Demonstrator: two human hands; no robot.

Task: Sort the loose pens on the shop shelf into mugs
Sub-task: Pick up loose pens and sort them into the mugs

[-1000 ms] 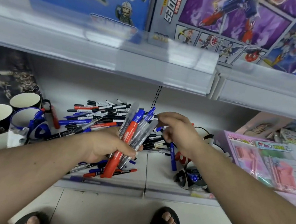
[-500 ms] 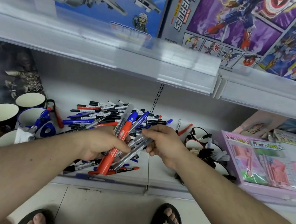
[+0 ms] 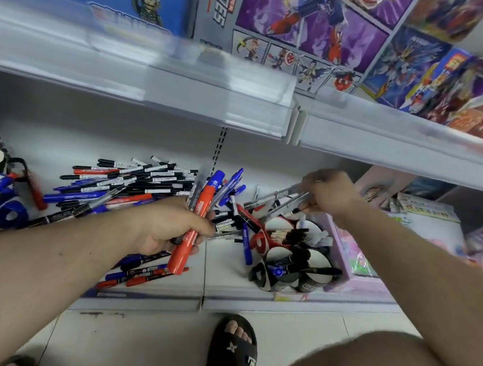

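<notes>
Right hand [image 3: 329, 195] now rightward, slim clear pens [image 3: 277, 199] above mugs [image 3: 295, 253]

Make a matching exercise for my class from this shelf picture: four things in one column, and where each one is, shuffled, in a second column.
Things
1. big red marker
2. clear pens
3. pile of loose pens
4. toy boxes

Places
A. on the upper shelf
B. lying on the lower shelf
C. gripped in the left hand
D. pinched in the right hand, above the mugs

Pairs: 1-C, 2-D, 3-B, 4-A
</notes>
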